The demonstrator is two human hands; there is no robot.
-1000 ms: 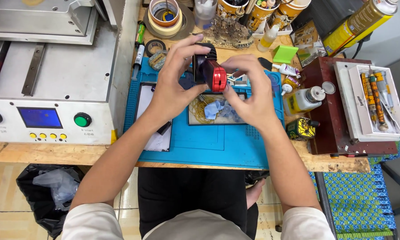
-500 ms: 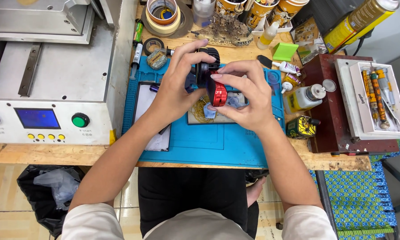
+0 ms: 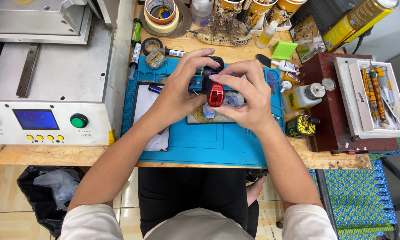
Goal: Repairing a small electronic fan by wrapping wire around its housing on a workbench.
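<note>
Both of my hands hold a small black and red device (image 3: 214, 89) above the blue work mat (image 3: 200, 142). My left hand (image 3: 177, 91) grips its black upper part from the left, fingers curled over the top. My right hand (image 3: 244, 95) wraps around it from the right, with the thumb and forefinger on the red part. Under my hands lies a flat plate (image 3: 218, 116) with small parts on it, mostly hidden.
A grey machine (image 3: 53, 80) with a blue screen and a green button stands at the left. Tape rolls (image 3: 162, 13), a ship model (image 3: 222, 33), glue bottles (image 3: 304, 95) and a red-brown box (image 3: 342, 106) holding a tool tray crowd the back and right. A black waste bag (image 3: 44, 191) sits below.
The red part of the device has turned and shifted lower between my fingers. My right hand has closed more over it. Both hands stay above the mat.
</note>
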